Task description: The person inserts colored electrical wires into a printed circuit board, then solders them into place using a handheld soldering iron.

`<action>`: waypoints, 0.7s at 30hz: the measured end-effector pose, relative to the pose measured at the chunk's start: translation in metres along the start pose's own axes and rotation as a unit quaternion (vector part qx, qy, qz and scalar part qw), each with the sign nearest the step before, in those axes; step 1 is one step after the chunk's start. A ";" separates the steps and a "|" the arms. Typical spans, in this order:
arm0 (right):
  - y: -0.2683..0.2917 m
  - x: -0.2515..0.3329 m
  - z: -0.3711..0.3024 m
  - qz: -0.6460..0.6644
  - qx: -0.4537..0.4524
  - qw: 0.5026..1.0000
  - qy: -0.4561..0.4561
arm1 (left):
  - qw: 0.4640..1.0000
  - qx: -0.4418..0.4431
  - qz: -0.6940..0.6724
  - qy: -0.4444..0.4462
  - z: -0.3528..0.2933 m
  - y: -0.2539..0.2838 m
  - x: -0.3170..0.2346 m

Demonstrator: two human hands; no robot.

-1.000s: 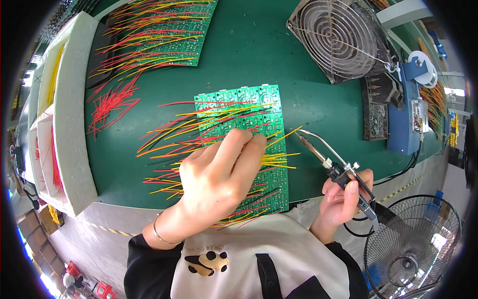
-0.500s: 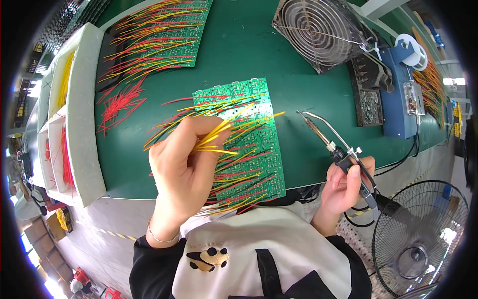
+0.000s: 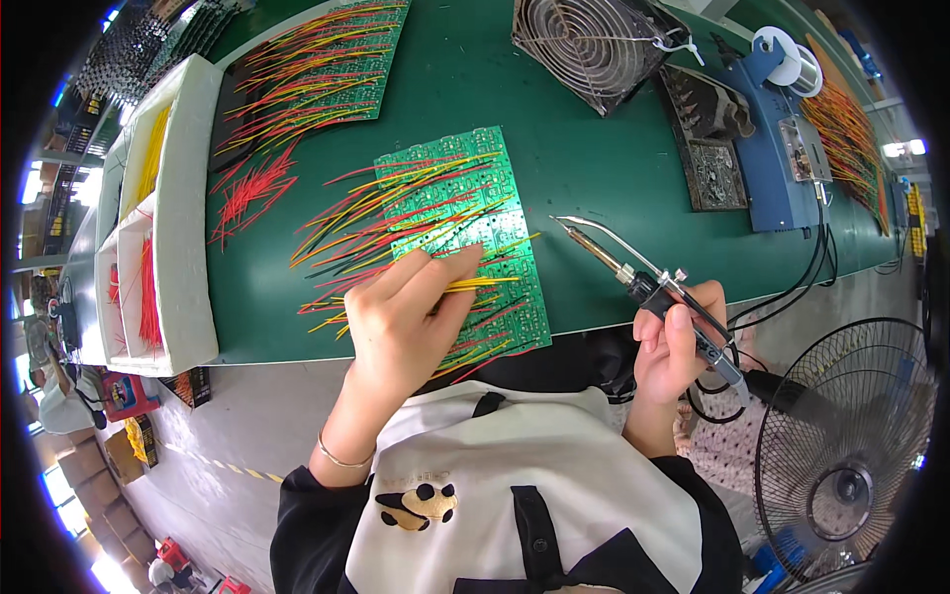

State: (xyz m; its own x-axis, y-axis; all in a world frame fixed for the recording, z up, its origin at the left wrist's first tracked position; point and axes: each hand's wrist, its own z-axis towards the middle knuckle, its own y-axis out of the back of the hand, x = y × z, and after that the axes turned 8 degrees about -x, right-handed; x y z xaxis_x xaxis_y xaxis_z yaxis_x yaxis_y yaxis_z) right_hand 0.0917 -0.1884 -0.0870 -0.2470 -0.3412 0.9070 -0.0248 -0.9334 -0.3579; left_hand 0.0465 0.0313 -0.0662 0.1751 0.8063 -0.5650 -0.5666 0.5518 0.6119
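Note:
A green circuit board panel (image 3: 521, 259) lies on the table in front of me, with rows of red, yellow and black wires standing off it to the left. Over its lower half is my left hand (image 3: 401, 309), closed on a small bunch of yellow wires (image 3: 485, 283). Their ends point right across the board. My right hand (image 3: 678, 342) grips a soldering iron (image 3: 653, 295) with a thin metal feed tube along it. The iron's tip points up and left, just right of the board and apart from it.
Left stands a white foam box (image 3: 188, 247) of wires, beside a loose pile of red wires (image 3: 255, 193). A second wired panel (image 3: 368, 84) lies at the far left. Further right are a fume fan (image 3: 584, 49), a blue solder feeder (image 3: 772, 148) and a standing fan (image 3: 841, 445).
My left hand has lowered toward the board with the yellow wires, which now lie closer over it. The soldering iron has shifted slightly left, still held. The whole view has shifted a little.

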 end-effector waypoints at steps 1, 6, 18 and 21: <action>0.001 0.000 -0.001 0.000 0.000 1.000 0.000 | 1.000 -0.010 -0.006 0.005 -0.002 -0.002 0.002; 0.000 0.001 -0.003 -0.008 0.017 1.000 -0.010 | 0.999 -0.027 -0.033 0.007 -0.003 -0.003 0.002; -0.002 -0.001 -0.002 -0.058 0.033 0.998 0.003 | 0.999 -0.033 -0.037 0.015 -0.004 -0.003 0.006; -0.004 0.001 -0.003 -0.062 0.030 0.998 -0.014 | 0.998 -0.035 -0.039 0.017 -0.004 -0.003 0.006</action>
State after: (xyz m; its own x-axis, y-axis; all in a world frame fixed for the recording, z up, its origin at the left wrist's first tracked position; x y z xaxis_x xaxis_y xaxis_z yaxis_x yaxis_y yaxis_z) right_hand 0.0888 -0.1849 -0.0856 -0.2184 -0.2254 0.9495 0.0054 -0.9732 -0.2298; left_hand 0.0465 0.0333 -0.0737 0.1941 0.7530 -0.6287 -0.6073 0.5955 0.5258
